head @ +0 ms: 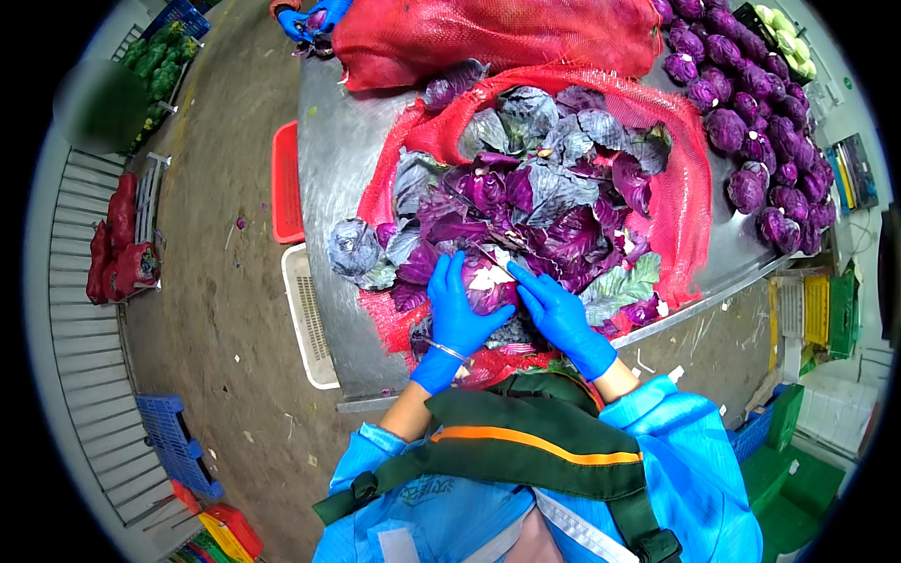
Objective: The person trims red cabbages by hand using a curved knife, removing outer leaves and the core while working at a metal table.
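Note:
A purple cabbage head (490, 292) with its pale cut stem upward sits among loose leaves near the table's front. Gloved in blue, my left hand (457, 310) grips it from the left side, thumb and fingers spread around it. My right hand (556, 310), also blue-gloved, holds a knife (494, 260) whose thin blade reaches over the cabbage near the stem. Loose purple leaves (486, 190) and grey-green outer leaves (549, 190) lie heaped on an opened red mesh sack (683, 211). An untrimmed cabbage (354, 246) rests at the heap's left edge.
A full red mesh sack (493, 39) lies across the back of the metal table (331, 162). Trimmed purple cabbages (757, 84) are piled at right. A co-worker's gloved hands (310, 21) are at far left. Red (286, 183) and white baskets (299, 317) stand beside the table.

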`<state>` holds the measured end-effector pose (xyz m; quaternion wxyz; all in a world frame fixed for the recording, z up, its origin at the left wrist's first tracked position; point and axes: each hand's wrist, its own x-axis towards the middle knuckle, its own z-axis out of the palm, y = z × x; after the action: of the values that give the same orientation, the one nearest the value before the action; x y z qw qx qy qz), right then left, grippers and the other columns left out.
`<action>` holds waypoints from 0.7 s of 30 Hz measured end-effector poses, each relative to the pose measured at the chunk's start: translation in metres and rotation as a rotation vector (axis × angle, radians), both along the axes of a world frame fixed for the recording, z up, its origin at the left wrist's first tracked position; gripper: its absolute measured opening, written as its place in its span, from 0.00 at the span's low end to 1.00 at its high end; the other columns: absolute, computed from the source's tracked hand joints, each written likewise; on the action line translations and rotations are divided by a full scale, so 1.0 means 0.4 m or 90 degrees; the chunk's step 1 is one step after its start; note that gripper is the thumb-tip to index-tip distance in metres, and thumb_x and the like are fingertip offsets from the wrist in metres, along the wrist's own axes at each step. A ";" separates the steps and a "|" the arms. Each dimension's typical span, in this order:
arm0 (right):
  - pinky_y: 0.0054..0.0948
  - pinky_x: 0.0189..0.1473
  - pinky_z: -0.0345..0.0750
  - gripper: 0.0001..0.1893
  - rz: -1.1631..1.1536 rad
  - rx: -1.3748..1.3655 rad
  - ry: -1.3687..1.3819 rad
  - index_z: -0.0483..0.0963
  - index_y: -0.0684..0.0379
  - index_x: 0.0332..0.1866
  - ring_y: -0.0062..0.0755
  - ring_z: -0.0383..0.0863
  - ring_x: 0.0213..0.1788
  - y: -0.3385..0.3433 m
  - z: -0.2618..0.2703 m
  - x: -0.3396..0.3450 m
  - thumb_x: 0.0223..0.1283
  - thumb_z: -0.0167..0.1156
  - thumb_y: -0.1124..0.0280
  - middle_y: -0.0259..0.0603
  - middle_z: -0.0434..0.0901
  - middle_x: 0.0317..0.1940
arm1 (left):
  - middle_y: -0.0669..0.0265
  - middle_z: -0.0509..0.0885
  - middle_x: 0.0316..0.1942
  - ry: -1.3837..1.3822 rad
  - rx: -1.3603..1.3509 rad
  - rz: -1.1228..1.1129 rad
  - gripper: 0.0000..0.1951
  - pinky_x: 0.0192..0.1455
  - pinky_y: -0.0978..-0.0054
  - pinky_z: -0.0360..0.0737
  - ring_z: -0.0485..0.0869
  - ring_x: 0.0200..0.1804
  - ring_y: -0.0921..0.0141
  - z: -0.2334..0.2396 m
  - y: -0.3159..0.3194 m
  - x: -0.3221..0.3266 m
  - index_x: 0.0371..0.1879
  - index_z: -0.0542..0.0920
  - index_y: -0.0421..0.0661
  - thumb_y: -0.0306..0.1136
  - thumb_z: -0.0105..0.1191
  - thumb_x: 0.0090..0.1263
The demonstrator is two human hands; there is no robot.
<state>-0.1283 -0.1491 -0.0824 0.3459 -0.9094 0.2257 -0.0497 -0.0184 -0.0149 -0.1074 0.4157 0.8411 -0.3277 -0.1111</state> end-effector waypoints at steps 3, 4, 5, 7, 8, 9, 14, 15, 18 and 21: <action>0.35 0.37 0.73 0.19 -0.085 0.035 -0.046 0.66 0.44 0.60 0.47 0.76 0.33 -0.025 -0.049 0.030 0.63 0.49 0.66 0.49 0.75 0.30 | 0.46 0.56 0.61 -0.024 0.008 -0.004 0.53 0.64 0.54 0.56 0.57 0.63 0.50 0.000 -0.004 -0.013 0.63 0.55 0.43 0.48 0.72 0.36; 0.40 0.37 0.74 0.20 -0.086 0.050 0.018 0.64 0.38 0.61 0.50 0.77 0.36 -0.044 -0.045 0.044 0.62 0.48 0.61 0.52 0.76 0.33 | 0.46 0.56 0.61 -0.035 0.010 -0.006 0.53 0.64 0.54 0.56 0.57 0.63 0.51 0.001 -0.003 -0.017 0.63 0.55 0.43 0.48 0.72 0.36; 0.41 0.39 0.74 0.20 -0.079 0.072 0.000 0.64 0.39 0.61 0.51 0.77 0.38 -0.048 -0.051 0.054 0.62 0.48 0.61 0.53 0.76 0.34 | 0.46 0.56 0.61 -0.029 0.001 0.002 0.53 0.64 0.55 0.56 0.57 0.63 0.51 0.001 0.000 -0.017 0.63 0.56 0.43 0.48 0.72 0.36; 0.41 0.41 0.74 0.20 -0.072 0.107 -0.037 0.64 0.39 0.60 0.52 0.77 0.41 -0.057 -0.077 0.065 0.62 0.48 0.60 0.55 0.76 0.37 | 0.47 0.56 0.61 -0.015 -0.024 0.012 0.52 0.64 0.55 0.56 0.57 0.63 0.51 -0.007 -0.001 -0.020 0.62 0.57 0.44 0.48 0.72 0.36; 0.42 0.43 0.73 0.20 -0.081 0.144 -0.019 0.65 0.41 0.60 0.53 0.76 0.44 -0.064 -0.089 0.076 0.62 0.47 0.59 0.56 0.76 0.41 | 0.48 0.56 0.61 0.000 -0.030 0.004 0.50 0.64 0.56 0.57 0.57 0.63 0.52 -0.009 -0.001 -0.008 0.61 0.58 0.44 0.46 0.72 0.37; 0.42 0.44 0.73 0.19 -0.094 0.132 -0.025 0.65 0.43 0.59 0.54 0.76 0.44 -0.066 -0.088 0.087 0.62 0.47 0.59 0.56 0.76 0.41 | 0.49 0.56 0.61 0.020 -0.039 -0.012 0.50 0.64 0.56 0.57 0.58 0.63 0.52 -0.011 -0.002 0.002 0.61 0.59 0.44 0.46 0.72 0.37; 0.35 0.48 0.72 0.18 -0.152 0.230 -0.039 0.68 0.55 0.56 0.47 0.76 0.49 -0.134 -0.158 0.130 0.62 0.49 0.61 0.53 0.75 0.47 | 0.53 0.61 0.58 0.009 -0.111 -0.074 0.49 0.64 0.61 0.60 0.61 0.62 0.58 -0.026 0.042 0.042 0.60 0.61 0.43 0.44 0.73 0.36; 0.33 0.47 0.73 0.18 -0.134 0.264 -0.045 0.68 0.57 0.55 0.42 0.78 0.47 -0.134 -0.143 0.136 0.61 0.51 0.62 0.52 0.77 0.45 | 0.54 0.62 0.57 0.027 -0.128 -0.073 0.49 0.64 0.62 0.60 0.62 0.61 0.59 -0.022 0.053 0.049 0.60 0.61 0.43 0.44 0.73 0.35; 0.27 0.44 0.73 0.18 -0.153 0.325 -0.127 0.69 0.59 0.54 0.28 0.78 0.41 -0.127 -0.080 0.109 0.60 0.54 0.64 0.46 0.79 0.41 | 0.57 0.64 0.57 0.189 -0.211 -0.054 0.49 0.65 0.63 0.60 0.64 0.60 0.60 0.035 0.116 0.046 0.59 0.61 0.43 0.43 0.74 0.34; 0.23 0.37 0.73 0.23 -0.231 0.250 -0.168 0.65 0.60 0.58 0.22 0.73 0.32 -0.171 -0.094 0.049 0.59 0.57 0.64 0.36 0.77 0.32 | 0.54 0.60 0.59 0.034 -0.277 -0.101 0.49 0.65 0.60 0.59 0.61 0.63 0.56 0.186 0.106 0.046 0.58 0.61 0.44 0.43 0.74 0.34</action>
<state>-0.1085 -0.2174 -0.1198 0.5272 -0.7555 0.3427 -0.1840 0.0000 0.0276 -0.0331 0.5860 0.7000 -0.3976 -0.0925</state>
